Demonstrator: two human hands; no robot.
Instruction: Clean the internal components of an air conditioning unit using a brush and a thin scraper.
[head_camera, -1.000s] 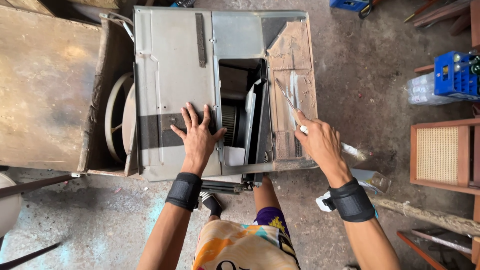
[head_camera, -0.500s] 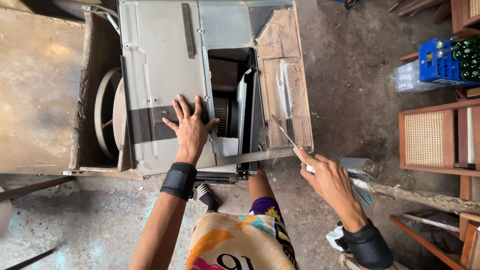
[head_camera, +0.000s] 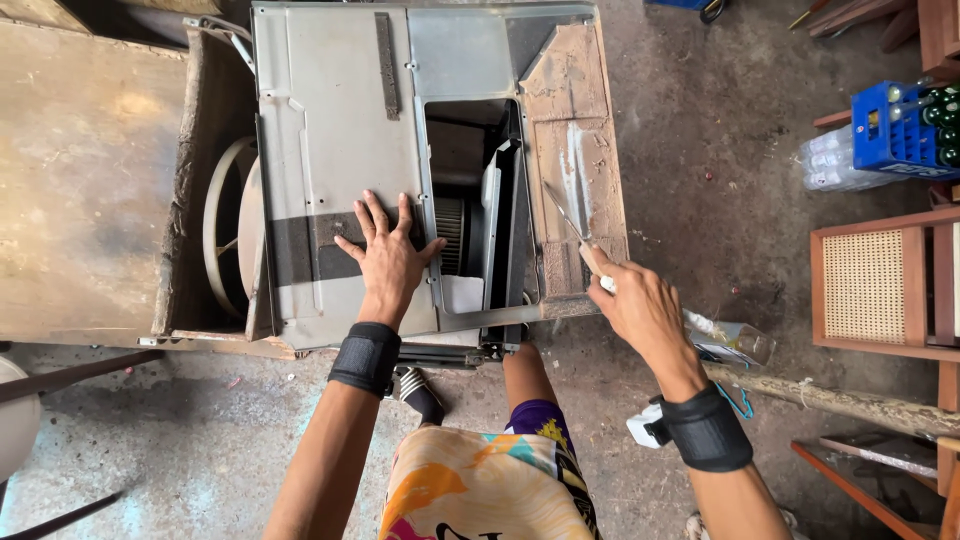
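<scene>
The top of the big grey metal box (head_camera: 340, 150) is cut off at the edge of the view, and the dark hole (head_camera: 465, 150) in its middle is too shadowy to see far into. Only part of a round ribbed fan wheel (head_camera: 452, 235) shows inside that hole. A round ring (head_camera: 225, 240) at the left side of the box is half hidden behind the metal. The box lies on the dirty floor, right in front of the person's knees. The left hand (head_camera: 388, 255) lies flat on the grey top with its fingers spread wide, holding nothing, just beside the hole. The right hand (head_camera: 640, 305) is closed around the pale handle of a thin knife (head_camera: 565, 215). The blade points up and to the left, over the rusty brown panel (head_camera: 575, 160) on the right side of the box; whether the tip touches it is hard to tell. The two hands are well apart, with the hole between them. Off to the right stand a blue crate (head_camera: 890, 130) of bottles and a wooden chair (head_camera: 880, 285) with a woven panel.
</scene>
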